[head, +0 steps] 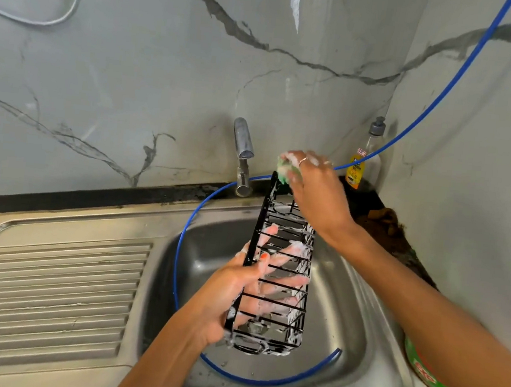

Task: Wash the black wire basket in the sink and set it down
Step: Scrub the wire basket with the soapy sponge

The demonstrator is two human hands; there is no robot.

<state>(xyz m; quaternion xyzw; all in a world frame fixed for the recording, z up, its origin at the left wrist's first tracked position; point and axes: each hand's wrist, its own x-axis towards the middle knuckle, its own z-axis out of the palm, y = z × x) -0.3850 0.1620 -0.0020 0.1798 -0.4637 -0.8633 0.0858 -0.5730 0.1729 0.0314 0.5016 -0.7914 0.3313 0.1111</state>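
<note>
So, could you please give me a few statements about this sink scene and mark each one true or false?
1. The left hand holds the black wire basket above the sink. True.
2. The right hand grips a green sponge at the basket's far end. True.
3. The basket is dry and free of soap. False: white foam clings to its wires.
4. Water streams from the tap. False: no stream is visible.
5. A blue hose curves through the sink basin. True.
6. The dish soap bottle lies on the draining board. False: it stands upright in the far right corner.
</note>
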